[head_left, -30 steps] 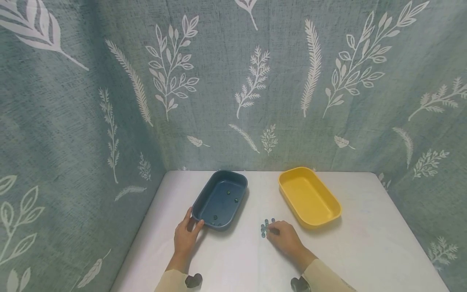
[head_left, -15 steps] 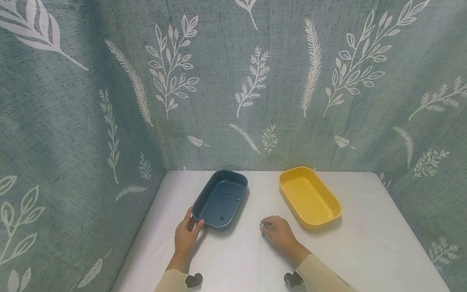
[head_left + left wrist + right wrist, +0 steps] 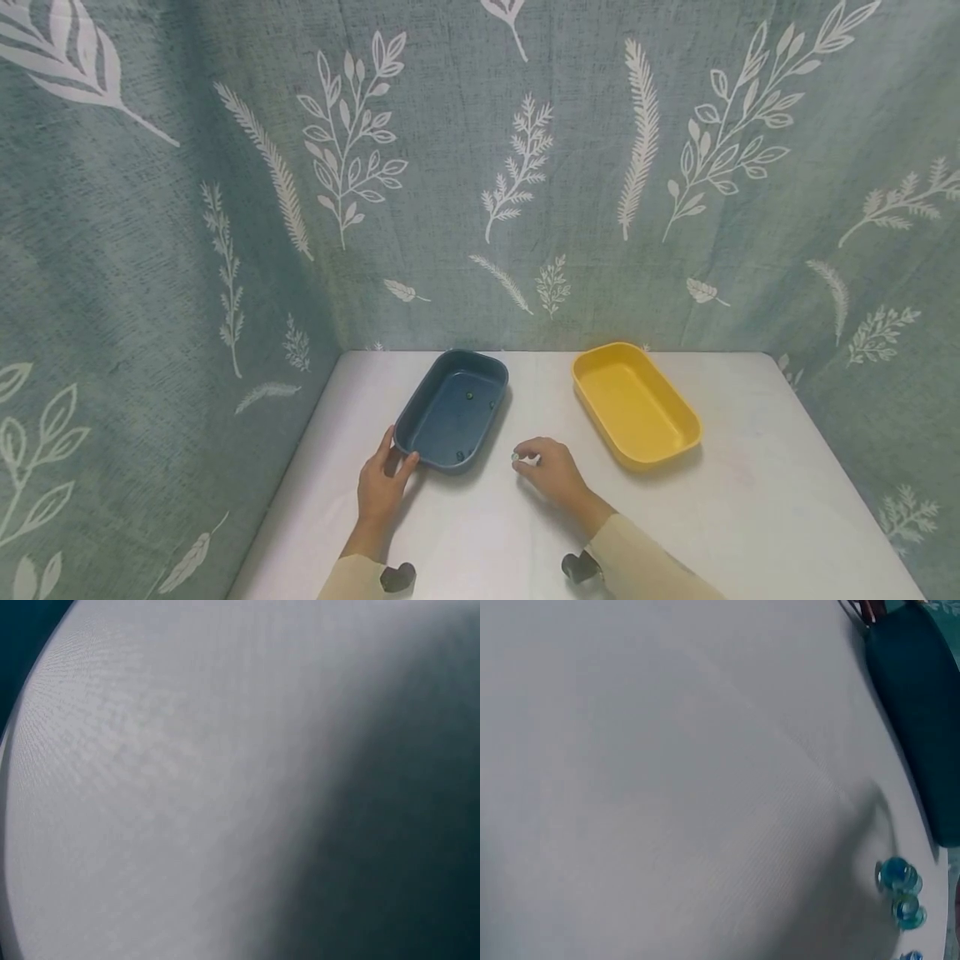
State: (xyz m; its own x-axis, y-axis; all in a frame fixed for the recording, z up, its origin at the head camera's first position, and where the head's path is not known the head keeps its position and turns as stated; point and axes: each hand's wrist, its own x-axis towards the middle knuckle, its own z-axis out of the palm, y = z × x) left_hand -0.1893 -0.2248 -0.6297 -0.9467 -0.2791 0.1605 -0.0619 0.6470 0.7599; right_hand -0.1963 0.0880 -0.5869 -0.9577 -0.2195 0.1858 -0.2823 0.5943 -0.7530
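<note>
My left hand (image 3: 381,492) holds the near left corner of a dark blue tray (image 3: 501,375), thumb at the front rim and fingers along the outer side. Inside the tray lie several small glass marbles, one of them a green marble (image 3: 469,396) toward the far end. To the right of the tray, my right hand (image 3: 558,477) pinches a small pale marble (image 3: 515,457) between thumb and fingertips above the white table. In the right wrist view, several blue-green marbles (image 3: 896,874) sit on the table; in the head view my right hand hides that spot.
A yellow tray (image 3: 637,404) with nothing in it stands at the right, beyond my right hand. The white table (image 3: 750,500) ends at a green leaf-patterned cloth (image 3: 450,250) behind and at the sides. Only blurred tablecloth and a dark area show in the left wrist view.
My right hand has moved left from the marbles on the table toward the blue tray, with a marble in its fingertips. Some marbles in the blue tray have rolled. My left hand has stayed put.
</note>
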